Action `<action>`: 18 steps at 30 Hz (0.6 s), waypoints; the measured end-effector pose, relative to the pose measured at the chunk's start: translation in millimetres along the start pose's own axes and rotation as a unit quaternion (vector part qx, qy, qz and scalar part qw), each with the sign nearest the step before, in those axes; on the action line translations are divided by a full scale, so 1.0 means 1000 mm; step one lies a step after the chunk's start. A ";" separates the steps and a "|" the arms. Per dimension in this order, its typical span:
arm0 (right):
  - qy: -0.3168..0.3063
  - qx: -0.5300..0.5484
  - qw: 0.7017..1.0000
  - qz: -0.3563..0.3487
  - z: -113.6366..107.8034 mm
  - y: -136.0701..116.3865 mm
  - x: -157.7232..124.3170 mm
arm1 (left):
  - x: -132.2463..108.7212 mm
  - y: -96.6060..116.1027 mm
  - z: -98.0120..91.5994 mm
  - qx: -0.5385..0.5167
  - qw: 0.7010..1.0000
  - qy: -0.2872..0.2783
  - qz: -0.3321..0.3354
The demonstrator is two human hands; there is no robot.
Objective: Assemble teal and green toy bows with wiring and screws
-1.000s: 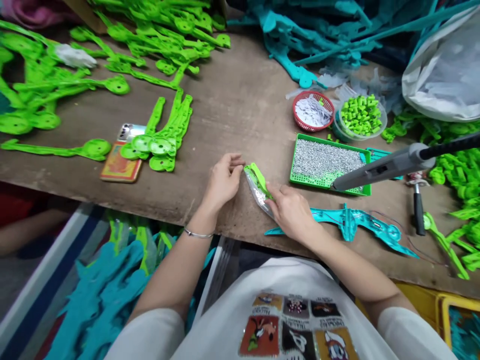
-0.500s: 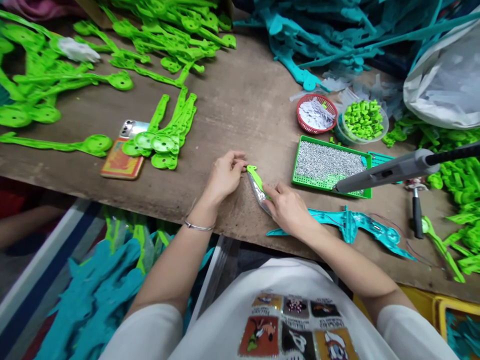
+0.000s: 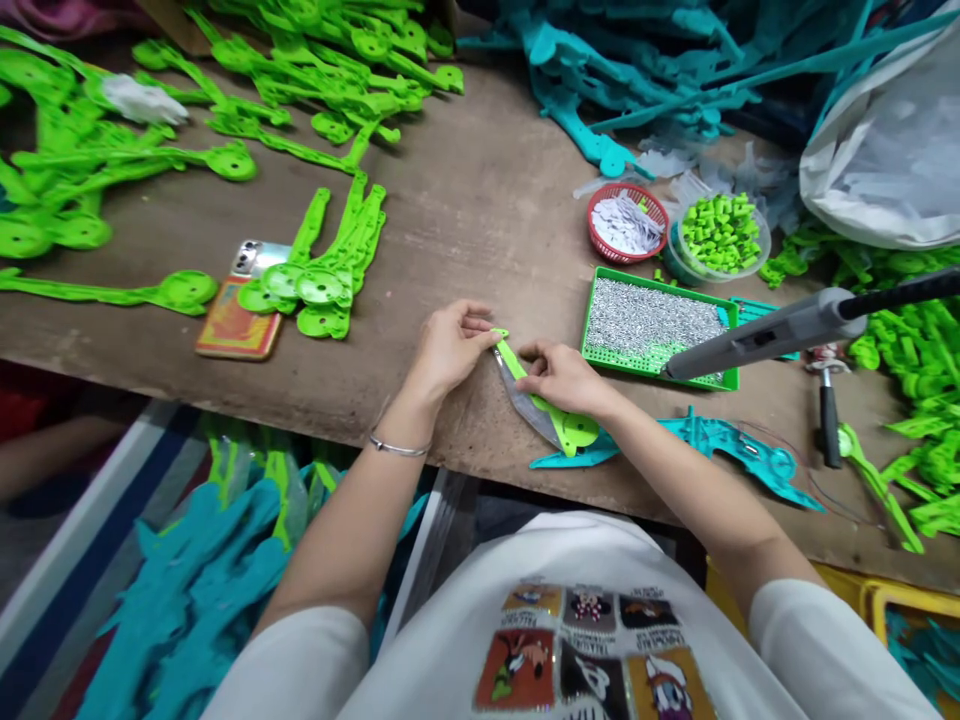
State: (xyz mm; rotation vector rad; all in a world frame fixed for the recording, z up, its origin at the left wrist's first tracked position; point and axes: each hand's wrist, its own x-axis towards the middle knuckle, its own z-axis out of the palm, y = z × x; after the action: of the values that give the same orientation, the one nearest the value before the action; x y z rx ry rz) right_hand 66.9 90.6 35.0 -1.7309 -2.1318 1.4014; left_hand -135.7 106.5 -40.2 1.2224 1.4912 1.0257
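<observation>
I have the green piece (image 3: 562,419) slanting between my two hands, near the front edge of the worktop (image 3: 480,200), its rounded end toward me and its clear blade (image 3: 529,408) along the left side. My left hand (image 3: 450,345) pinches the narrow far end between thumb and fingers. My right hand (image 3: 559,378) bends over the middle from the right, thumb touching the piece; I can't tell whether it grips or only presses.

Right of the hands, in from the front edge, sits a green tray (image 3: 611,359), filled with small silver parts (image 3: 652,315). Behind it, toward the far right corner, I see a red basket (image 3: 594,238) of white strips (image 3: 626,222) just beside a clear tub (image 3: 682,264) heaped with small green parts (image 3: 724,233). A white sack (image 3: 816,200) with translucent pieces (image 3: 900,180) stands nearer that corner. Below the front edge, at the right, a yellow crate (image 3: 870,605) holds teal pieces (image 3: 926,645).

A grey corded tool (image 3: 757,338) slants over the tray's near right corner and hides part of it from me. A teal bow-shaped part (image 3: 697,430) lies along the front edge; my right forearm (image 3: 697,490) crosses it. Farther right lies a black-handled tool (image 3: 829,425), near loose green parts (image 3: 881,490). Well left of my left hand, a stack of green handles (image 3: 322,290) rests partly on a phone (image 3: 271,257). Green heaps (image 3: 315,60) crowd the far left corner; a teal pile (image 3: 637,70) covers the far edge toward the right.
</observation>
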 end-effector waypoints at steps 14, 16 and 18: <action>-0.061 0.131 0.989 -0.014 0.004 0.009 -0.002 | -0.020 0.028 -0.001 -0.260 0.949 -0.085 -0.156; -0.075 0.167 0.983 0.003 0.001 0.007 -0.002 | -0.022 0.030 0.000 -0.266 0.950 -0.077 -0.142; -0.080 0.194 0.977 0.021 -0.001 0.004 -0.004 | -0.023 0.032 0.003 -0.269 0.952 -0.069 -0.128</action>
State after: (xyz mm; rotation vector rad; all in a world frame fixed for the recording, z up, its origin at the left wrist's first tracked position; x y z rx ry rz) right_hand 71.9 88.3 34.6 -1.5643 -1.7367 1.8737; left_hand -124.4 89.1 -7.2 0.6769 1.1214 1.0527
